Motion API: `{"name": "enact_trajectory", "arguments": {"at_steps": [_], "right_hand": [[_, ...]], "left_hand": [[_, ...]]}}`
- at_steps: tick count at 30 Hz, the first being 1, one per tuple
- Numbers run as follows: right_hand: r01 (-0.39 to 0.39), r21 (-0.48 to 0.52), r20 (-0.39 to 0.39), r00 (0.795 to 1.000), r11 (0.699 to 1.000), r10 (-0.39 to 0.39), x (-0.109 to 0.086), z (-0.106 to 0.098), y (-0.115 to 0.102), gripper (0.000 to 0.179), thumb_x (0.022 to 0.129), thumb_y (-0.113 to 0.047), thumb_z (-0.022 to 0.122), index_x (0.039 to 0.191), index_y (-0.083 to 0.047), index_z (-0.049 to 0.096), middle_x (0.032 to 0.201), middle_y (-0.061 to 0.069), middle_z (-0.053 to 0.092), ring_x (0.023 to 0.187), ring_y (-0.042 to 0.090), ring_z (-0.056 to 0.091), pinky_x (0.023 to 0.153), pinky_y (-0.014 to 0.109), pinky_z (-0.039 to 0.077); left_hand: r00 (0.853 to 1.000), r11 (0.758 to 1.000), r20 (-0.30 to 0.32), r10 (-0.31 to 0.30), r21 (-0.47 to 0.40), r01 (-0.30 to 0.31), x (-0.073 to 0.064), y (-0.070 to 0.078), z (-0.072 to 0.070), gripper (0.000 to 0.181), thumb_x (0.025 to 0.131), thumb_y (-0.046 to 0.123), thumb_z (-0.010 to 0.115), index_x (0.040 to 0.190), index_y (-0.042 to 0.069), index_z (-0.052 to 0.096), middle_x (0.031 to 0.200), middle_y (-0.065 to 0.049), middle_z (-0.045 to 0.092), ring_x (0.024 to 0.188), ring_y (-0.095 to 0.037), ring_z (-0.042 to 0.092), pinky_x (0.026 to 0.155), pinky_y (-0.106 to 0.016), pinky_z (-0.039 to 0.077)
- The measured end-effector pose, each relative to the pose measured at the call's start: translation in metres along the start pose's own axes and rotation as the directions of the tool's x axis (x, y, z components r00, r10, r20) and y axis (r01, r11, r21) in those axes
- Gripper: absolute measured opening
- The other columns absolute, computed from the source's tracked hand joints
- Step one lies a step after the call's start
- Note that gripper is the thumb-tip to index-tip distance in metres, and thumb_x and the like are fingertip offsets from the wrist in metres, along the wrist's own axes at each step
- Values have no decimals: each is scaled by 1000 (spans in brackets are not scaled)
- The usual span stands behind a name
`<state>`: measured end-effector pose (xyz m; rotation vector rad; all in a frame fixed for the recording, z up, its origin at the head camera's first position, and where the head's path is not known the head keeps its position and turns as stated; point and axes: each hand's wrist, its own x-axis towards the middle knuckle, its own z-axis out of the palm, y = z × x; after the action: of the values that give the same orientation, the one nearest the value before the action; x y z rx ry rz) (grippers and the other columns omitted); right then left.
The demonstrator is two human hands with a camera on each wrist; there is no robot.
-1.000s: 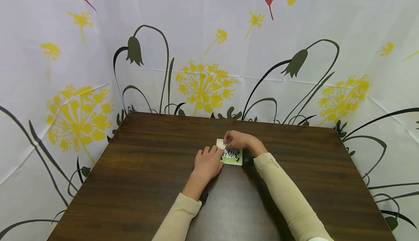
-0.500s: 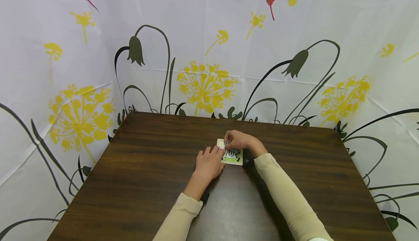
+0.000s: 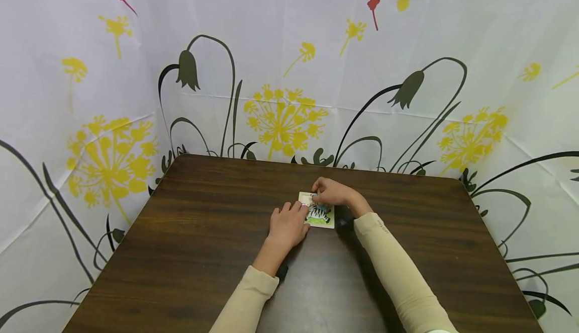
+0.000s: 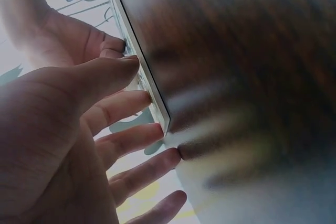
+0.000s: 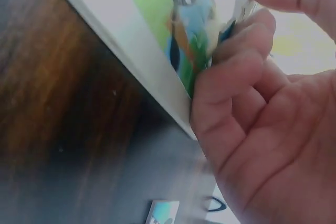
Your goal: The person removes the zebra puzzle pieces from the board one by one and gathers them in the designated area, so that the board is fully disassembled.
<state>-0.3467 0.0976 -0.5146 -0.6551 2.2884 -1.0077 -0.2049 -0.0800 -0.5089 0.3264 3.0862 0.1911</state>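
A puzzle board with a zebra picture and a pale raised border lies on the table. My left hand rests at its left side, fingers spread and fairly straight; in the left wrist view the thumb and fingertips meet the board's edge. My right hand is over the upper right of the board. In the right wrist view, its thumb and curled forefinger pinch a small thin puzzle piece, mostly hidden by the fingers. The other fingers bend down onto the coloured picture.
The dark wooden table reaches back to a white cloth printed with flowers. A small card-like picture piece lies on the table in the right wrist view. Dark wrist-worn devices sit under both wrists.
My right hand has shifted slightly up and to the right over the board, its fingertips lifting a little. My left hand keeps its place at the board's left side.
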Motion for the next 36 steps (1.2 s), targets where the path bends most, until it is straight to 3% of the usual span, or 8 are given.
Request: {"name": "enact_trajectory", "arguments": {"at_steps": [6, 15, 23, 31, 36], "right_hand": [[-3, 74, -18, 1000, 997, 4, -5, -6, 9, 34, 105, -19, 64, 129, 5, 60, 82, 3, 60, 69, 15, 55, 64, 29, 52], [55, 76, -73, 996, 996, -50, -13, -8, 17, 32, 106, -25, 65, 128, -1, 63, 84, 6, 65, 68, 16, 57, 65, 31, 52], [117, 126, -150, 984, 985, -98, -25, -6, 25, 39, 110, -25, 63, 136, 3, 62, 89, 11, 69, 73, 17, 60, 69, 33, 53], [116, 141, -236, 968, 983, -80, -42, -10, 33, 42, 110, -28, 64, 140, 1, 63, 84, 10, 66, 64, 17, 50, 58, 29, 42], [130, 140, -287, 954, 982, -86, -53, -14, 39, 42, 109, -27, 66, 139, 2, 64, 81, 8, 63, 66, 18, 53, 62, 33, 47]], "left_hand": [[1000, 1000, -12, -1, -8, 1, -1, 1, 0, 44, 102, 41, 75, 140, 22, 66, 144, -2, 64, 133, -30, 58, 105, -57, 53], [1000, 1000, -7, -6, -29, 6, 1, 0, 3, 43, 102, 42, 74, 140, 23, 66, 145, -3, 63, 133, -32, 57, 106, -58, 52], [1000, 999, 2, -12, -31, 12, -2, 2, -1, 41, 104, 41, 72, 140, 23, 67, 145, -3, 64, 133, -32, 58, 106, -58, 53], [1000, 1000, 3, -12, -29, 12, 2, 1, 2, 40, 105, 41, 70, 141, 24, 68, 144, -3, 65, 133, -32, 59, 107, -58, 53], [1000, 999, -3, -13, -34, 13, 1, 0, 2, 38, 104, 40, 71, 139, 23, 69, 143, -3, 65, 132, -31, 59, 107, -59, 53]]}}
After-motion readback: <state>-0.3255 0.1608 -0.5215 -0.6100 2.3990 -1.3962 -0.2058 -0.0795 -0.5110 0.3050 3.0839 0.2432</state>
